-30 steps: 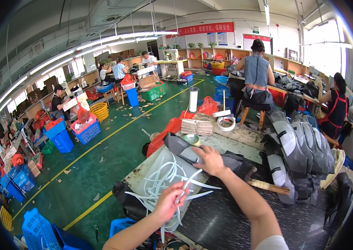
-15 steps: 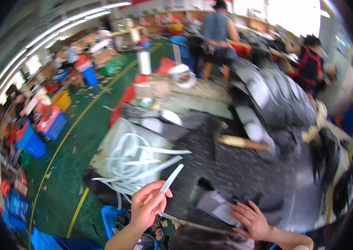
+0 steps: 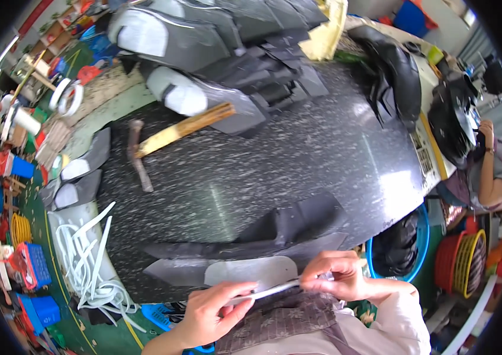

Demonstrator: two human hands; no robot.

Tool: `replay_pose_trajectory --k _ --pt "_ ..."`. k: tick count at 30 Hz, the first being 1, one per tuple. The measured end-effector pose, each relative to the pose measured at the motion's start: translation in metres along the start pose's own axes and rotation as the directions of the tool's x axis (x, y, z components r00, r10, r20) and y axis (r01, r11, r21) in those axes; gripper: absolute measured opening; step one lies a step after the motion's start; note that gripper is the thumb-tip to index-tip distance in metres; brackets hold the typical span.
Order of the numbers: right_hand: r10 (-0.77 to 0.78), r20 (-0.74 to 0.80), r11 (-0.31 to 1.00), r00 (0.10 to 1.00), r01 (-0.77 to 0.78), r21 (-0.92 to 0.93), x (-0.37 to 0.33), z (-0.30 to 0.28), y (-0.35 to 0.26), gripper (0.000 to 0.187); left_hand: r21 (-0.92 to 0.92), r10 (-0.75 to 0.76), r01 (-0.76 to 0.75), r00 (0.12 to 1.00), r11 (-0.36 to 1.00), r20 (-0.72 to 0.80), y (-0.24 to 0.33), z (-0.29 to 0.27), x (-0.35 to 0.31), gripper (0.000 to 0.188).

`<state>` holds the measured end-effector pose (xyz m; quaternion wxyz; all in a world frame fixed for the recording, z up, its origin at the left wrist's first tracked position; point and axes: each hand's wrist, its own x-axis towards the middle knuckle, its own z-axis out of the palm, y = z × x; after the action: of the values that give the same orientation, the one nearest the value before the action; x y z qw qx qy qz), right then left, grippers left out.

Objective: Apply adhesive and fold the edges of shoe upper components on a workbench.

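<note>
**White strip held at the table's near edge**

Head view: the left hand (image 3: pixel 209 313) pinches one end of a thin white strip (image 3: pixel 274 289) with its fingers closed narrow; the right hand (image 3: pixel 337 275) grips the other end the same way; the strip lies level over the near edge of the dark speckled table (image 3: pixel 251 171), just above flat grey cut pieces (image 3: pixel 245 269); a hammer (image 3: pixel 162 139) rests toward the far left corner; loose white strips (image 3: pixel 88 260) pile off the left edge.

A wooden-handled hammer (image 3: pixel 162 139) lies on the speckled black table (image 3: pixel 298 160), white strips (image 3: pixel 88 260) heaped beside it.
</note>
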<state>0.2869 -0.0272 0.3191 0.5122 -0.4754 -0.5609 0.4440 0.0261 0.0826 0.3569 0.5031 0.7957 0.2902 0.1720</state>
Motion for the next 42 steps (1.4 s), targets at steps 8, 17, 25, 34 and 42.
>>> replay_pose_trajectory --k 8,17,25,34,42 --pt "-0.176 -0.189 0.738 0.966 0.003 -0.674 0.011 -0.019 0.013 0.019 0.128 0.116 -0.113 0.993 0.985 -0.023 -0.017 0.016 0.049 0.019" --pt "-0.172 -0.069 0.697 0.983 0.072 -0.714 0.031 -0.021 0.020 0.023 0.112 0.072 -0.058 0.990 0.992 -0.124 -0.018 0.013 0.046 0.021" --pt "-0.384 0.271 0.482 0.882 0.443 -0.756 0.045 -0.032 0.018 0.040 0.108 0.016 0.001 0.988 0.994 -0.155 -0.019 0.013 0.054 0.020" --pt "-0.307 0.540 0.448 0.783 0.620 -0.644 0.054 0.001 0.013 0.031 0.205 -0.062 0.092 0.987 0.974 -0.150 -0.016 0.018 0.057 0.022" --pt "-0.257 0.454 0.528 0.853 0.517 -0.674 0.052 0.007 0.015 0.032 0.174 -0.035 0.094 0.949 0.980 -0.314 -0.025 -0.004 0.028 0.020"
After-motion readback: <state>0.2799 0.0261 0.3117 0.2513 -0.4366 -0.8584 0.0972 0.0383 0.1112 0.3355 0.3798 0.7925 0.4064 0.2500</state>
